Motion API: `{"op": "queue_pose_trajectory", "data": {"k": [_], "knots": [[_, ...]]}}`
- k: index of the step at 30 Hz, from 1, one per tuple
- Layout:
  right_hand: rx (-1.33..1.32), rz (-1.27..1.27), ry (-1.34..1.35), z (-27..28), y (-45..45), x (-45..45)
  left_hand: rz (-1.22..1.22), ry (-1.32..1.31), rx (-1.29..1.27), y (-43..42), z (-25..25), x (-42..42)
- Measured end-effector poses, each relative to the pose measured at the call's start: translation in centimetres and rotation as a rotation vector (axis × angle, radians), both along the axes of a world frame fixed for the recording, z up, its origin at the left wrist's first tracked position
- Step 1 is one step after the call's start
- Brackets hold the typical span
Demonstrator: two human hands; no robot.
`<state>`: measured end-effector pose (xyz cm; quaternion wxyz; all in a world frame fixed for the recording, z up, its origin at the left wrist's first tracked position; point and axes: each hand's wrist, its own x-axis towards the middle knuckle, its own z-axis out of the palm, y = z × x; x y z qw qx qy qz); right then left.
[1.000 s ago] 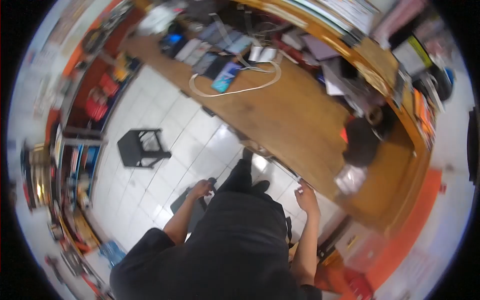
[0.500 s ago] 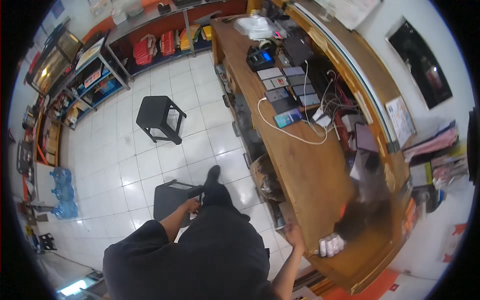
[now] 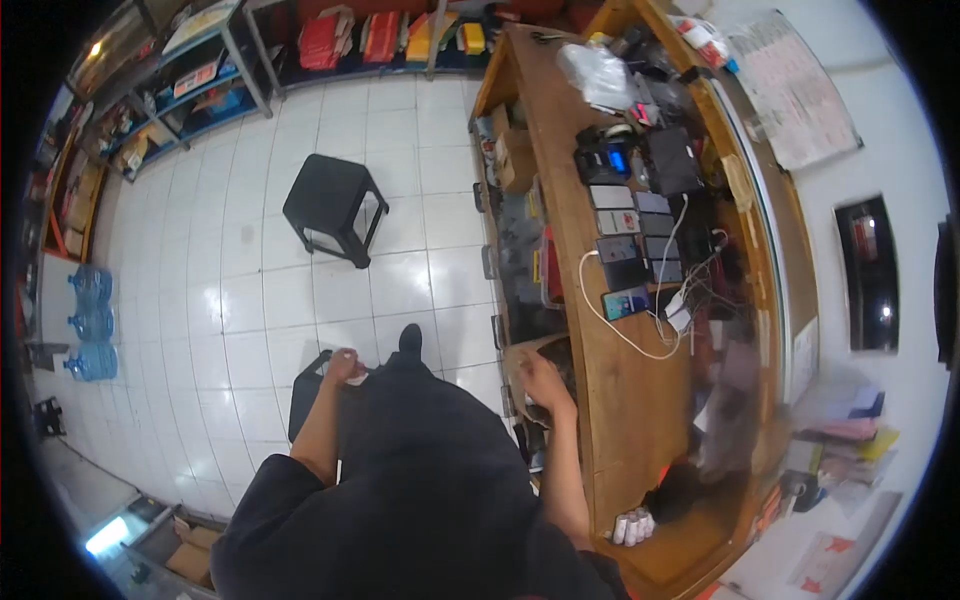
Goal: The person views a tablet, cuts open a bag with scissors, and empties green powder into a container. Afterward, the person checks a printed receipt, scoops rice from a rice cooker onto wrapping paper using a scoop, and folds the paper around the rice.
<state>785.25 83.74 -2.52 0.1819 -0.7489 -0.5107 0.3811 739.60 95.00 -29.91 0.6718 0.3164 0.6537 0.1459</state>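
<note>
The left hand (image 3: 346, 367), fingers curled, is beside the nearer black stool (image 3: 303, 395). The right hand (image 3: 543, 382), fingers bent, is beside the wooden counter's (image 3: 640, 400) edge. Contact and any held object cannot be determined.

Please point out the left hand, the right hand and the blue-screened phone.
Left hand (image 3: 345, 367), head view: middle of the hand.
Right hand (image 3: 543, 381), head view: middle of the hand.
Blue-screened phone (image 3: 627, 302), head view: its screen.
</note>
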Motion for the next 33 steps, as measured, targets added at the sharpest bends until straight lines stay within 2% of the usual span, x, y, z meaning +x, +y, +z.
{"op": "queue_pose_trajectory", "data": {"k": [2,6,9,13,16,17,18,19,20,21,23,25,26,28,29,30,32,33], "knots": [[-0.048,0.093,0.011,-0.7,4.7,-2.2,0.106,-0.069,-0.028,0.7,0.0,-1.3],[-0.087,0.270,0.080,-0.4,12.9,-5.6,0.169,-0.143,-0.092,-1.5,0.3,-3.6],[-0.104,0.385,0.065,-1.1,17.0,-6.2,0.024,0.034,-0.083,-5.0,-0.5,-5.8],[-0.131,0.455,0.089,-2.1,23.0,-4.9,-0.283,0.315,0.395,-13.8,-5.6,-8.7],[-0.155,0.446,0.141,-2.7,27.9,-3.0,-0.466,0.398,0.232,-15.5,-6.7,-8.3],[-0.187,0.412,0.255,-4.0,29.7,-2.0,-0.506,0.410,0.207,-15.5,-6.9,-7.8],[-0.221,0.378,0.370,-5.1,31.7,-1.1,-0.544,0.419,0.207,-14.7,-6.8,-7.1],[-0.282,0.338,0.423,-5.5,34.3,-0.6,-0.660,0.428,0.327,-13.7,-6.0,-6.2],[-0.262,0.293,0.540,-7.8,36.6,0.8,-0.350,0.364,0.082,-12.6,-6.4,-6.3],[-0.250,0.303,0.526,-10.3,39.6,2.4,-0.058,0.277,-0.063,-10.2,-4.8,-5.1],[-0.248,0.325,0.524,-14.4,46.7,5.5,0.350,0.158,-0.193,-4.0,-0.4,-1.5],[-0.196,0.157,0.481,-17.7,54.3,8.4,0.492,0.125,-0.215,1.8,2.8,2.5],[-0.209,0.160,0.492,-19.7,57.5,10.3,0.515,0.116,-0.241,4.5,3.5,4.1],[-0.099,-0.124,0.502,-24.5,65.8,13.6,0.582,0.080,-0.306,9.6,3.5,6.9],[-0.114,-0.117,0.515,-26.9,69.5,15.1,0.527,0.039,-0.307,12.1,3.5,8.5],[-0.093,-0.292,0.507,-29.7,72.8,16.9,0.469,-0.007,-0.313,14.4,3.5,10.3],[-0.095,-0.576,0.559,-37.8,79.5,22.1,0.114,0.128,-0.174,18.4,3.6,13.5],[-0.093,-0.753,0.629,-40.4,82.3,23.3,0.164,0.068,-0.195,21.7,5.6,15.6]]}}
